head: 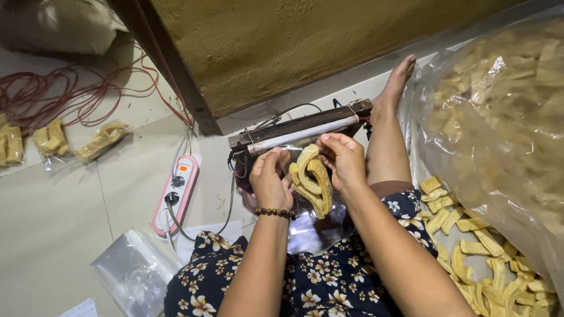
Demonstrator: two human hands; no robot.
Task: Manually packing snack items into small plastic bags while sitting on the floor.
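Tiled floor [59,235], both hands [270,179] [343,158] pinching snack bag [311,182] at sealer [302,132]

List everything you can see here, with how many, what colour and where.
Small clear bag of chips: one, yellow chips, held at the sealer.
Heat sealer: one, dark with a pale bar, floor ahead of the hands.
Power strip: one, pink and white, floor left.
Filled bags: several, yellow contents, far left floor.
Red wire: a tangle, upper left.
Empty clear bags: a pile, lower left.
Large clear sack of chips: one, right.
Loose chips: many, yellow, lower right.
Beaded bracelet: one, brown, left wrist.
Left hand: grips the bag.
Right hand: grips the bag.
Bare foot: one, beside the sealer.
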